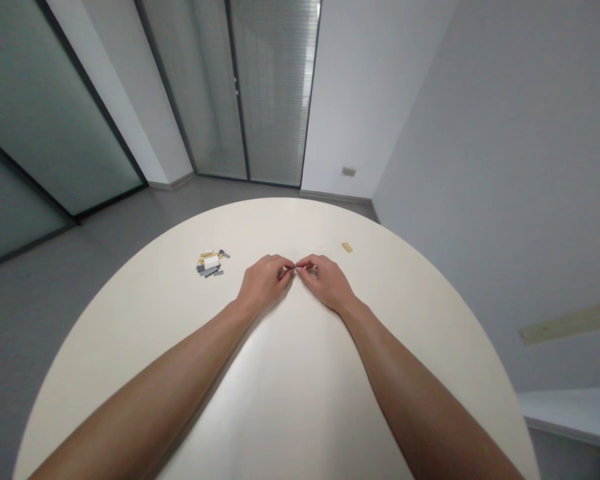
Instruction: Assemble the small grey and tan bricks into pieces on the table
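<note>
My left hand (267,279) and my right hand (327,280) meet fingertip to fingertip over the middle of the round table. Both are closed in a pinch around a small dark grey piece (295,267), mostly hidden by the fingers, so its exact shape cannot be told. Left of my left hand lies a small pile of building-brick pieces (211,263) in white, grey and tan, with a white block on top. A flat tan piece (347,247) rests apart from the pile, beyond my right hand.
The white round table (290,400) has a curved far edge. Behind it are a glass door (275,93) with blinds, a frosted glass partition (40,100) at left and a grey wall (520,167) at right. Faint thin marks (322,247) show near the tan piece.
</note>
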Demonstrator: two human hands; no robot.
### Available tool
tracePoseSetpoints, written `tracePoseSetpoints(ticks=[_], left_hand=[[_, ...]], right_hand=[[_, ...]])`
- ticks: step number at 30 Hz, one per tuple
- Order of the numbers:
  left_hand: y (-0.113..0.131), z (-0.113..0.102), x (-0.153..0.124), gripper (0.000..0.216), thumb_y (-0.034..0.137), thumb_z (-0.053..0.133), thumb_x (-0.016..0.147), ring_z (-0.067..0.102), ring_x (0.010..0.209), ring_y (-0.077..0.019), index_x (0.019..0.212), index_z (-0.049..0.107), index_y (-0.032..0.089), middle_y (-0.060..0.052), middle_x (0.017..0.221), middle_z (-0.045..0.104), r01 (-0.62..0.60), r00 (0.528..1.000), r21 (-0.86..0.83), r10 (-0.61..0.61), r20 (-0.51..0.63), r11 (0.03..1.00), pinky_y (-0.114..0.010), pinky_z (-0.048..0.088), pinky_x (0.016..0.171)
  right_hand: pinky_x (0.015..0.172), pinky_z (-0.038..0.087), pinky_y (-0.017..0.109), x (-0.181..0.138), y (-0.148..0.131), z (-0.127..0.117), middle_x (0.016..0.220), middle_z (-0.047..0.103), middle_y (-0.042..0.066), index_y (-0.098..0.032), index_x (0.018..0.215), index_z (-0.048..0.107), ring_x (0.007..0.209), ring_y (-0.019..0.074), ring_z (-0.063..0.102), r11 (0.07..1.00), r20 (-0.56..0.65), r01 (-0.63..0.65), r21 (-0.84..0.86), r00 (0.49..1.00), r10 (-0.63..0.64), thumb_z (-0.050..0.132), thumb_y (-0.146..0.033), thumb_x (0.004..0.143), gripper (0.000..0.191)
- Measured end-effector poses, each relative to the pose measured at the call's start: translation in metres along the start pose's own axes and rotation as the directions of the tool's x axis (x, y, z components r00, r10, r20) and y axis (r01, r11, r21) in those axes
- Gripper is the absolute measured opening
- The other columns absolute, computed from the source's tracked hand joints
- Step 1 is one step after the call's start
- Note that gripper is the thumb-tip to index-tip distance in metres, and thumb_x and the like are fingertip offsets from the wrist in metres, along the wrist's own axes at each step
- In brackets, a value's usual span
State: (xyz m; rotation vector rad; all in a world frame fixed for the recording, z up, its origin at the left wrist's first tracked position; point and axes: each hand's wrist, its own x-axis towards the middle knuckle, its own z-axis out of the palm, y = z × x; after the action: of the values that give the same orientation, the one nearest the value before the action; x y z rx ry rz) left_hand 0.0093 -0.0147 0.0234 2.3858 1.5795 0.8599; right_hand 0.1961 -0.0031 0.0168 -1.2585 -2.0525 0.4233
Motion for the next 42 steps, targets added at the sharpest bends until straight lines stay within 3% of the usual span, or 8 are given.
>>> tracePoseSetpoints(ticks=[14,31,36,42], left_hand=[[-0.002,0.005,0.001,0.025,0.026,0.051,0.096,0.063,0.100,-0.0239,0.098,0.076,0.024,-0.004,0.103,0.076,-0.056,0.998,0.053,0.054,0.031,0.997,-0.037,0.051,0.085],[-0.007,0.012,0.002,0.033,0.025,0.047,0.097,0.057,0.109,-0.0260,0.120,0.071,0.021,-0.010,0.116,0.069,-0.128,0.991,0.106,0.125,0.040,0.986,-0.041,0.048,0.099],[-0.007,0.013,0.002,0.031,0.025,0.050,0.095,0.057,0.111,-0.0260,0.119,0.070,0.020,-0.011,0.118,0.067,-0.119,0.993,0.092,0.118,0.020,0.989,-0.042,0.048,0.101],[-0.009,0.016,0.002,0.025,0.024,0.051,0.094,0.058,0.112,-0.0256,0.108,0.072,0.020,-0.011,0.116,0.066,-0.100,0.995,0.058,0.100,0.006,0.993,-0.042,0.048,0.102]], right_hand=[[0.085,0.047,0.033,-0.001,0.004,0.002,0.095,0.074,0.003,-0.023,0.098,0.071,0.094,0.0208,0.063,0.991,0.012,0.002,-0.136,1.000,-0.001,0.064,-0.026,0.092,0.010],[0.098,0.047,0.038,-0.002,0.002,0.000,0.112,0.074,0.006,-0.022,0.110,0.074,0.107,0.0225,0.061,0.969,0.061,0.109,-0.221,0.993,-0.097,0.054,-0.022,0.097,0.024],[0.103,0.045,0.042,-0.001,0.004,0.002,0.119,0.072,0.009,-0.022,0.120,0.071,0.112,0.0240,0.061,0.966,0.063,0.111,-0.232,0.993,-0.099,0.055,-0.029,0.097,0.029],[0.114,0.038,0.046,-0.003,0.009,0.006,0.140,0.061,0.012,-0.022,0.138,0.060,0.132,0.0262,0.052,0.955,0.071,0.068,-0.287,0.996,-0.049,0.054,-0.040,0.097,0.044]])
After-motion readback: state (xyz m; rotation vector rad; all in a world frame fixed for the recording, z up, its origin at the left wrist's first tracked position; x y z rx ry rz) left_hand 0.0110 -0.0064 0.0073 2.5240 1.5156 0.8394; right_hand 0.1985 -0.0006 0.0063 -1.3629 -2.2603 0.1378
